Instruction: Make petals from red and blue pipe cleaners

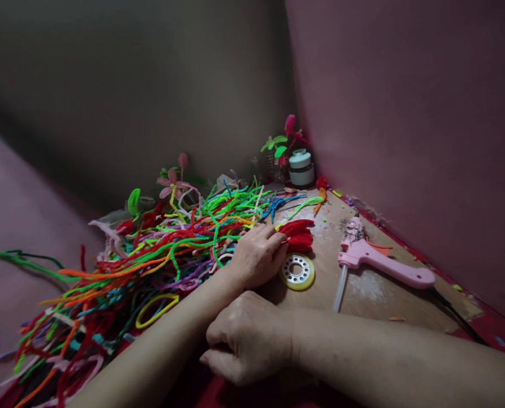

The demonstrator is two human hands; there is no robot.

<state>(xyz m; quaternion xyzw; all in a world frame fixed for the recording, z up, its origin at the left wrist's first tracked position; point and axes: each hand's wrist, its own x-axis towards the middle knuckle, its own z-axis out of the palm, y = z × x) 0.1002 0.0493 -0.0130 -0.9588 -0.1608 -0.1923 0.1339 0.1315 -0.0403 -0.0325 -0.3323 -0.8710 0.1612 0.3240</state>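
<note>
A big tangled heap of coloured pipe cleaners [163,249] covers the left of a wooden board [363,294]. My left hand [256,256] lies palm down at the heap's right edge. Its fingers are stretched out and the tips touch a folded red pipe-cleaner piece [298,234]. My right hand [247,339] sits nearer me, just in front of my left wrist. It is curled into a loose fist with the fingers tucked under, so anything in it is hidden.
A yellow and white ring-shaped spool [297,272] lies just right of my left hand. A pink glue gun [380,260] with its cord lies further right. A white jar [301,168] and pipe-cleaner flowers [287,136] stand in the wall corner. A yellow loop [155,309] lies by my left forearm.
</note>
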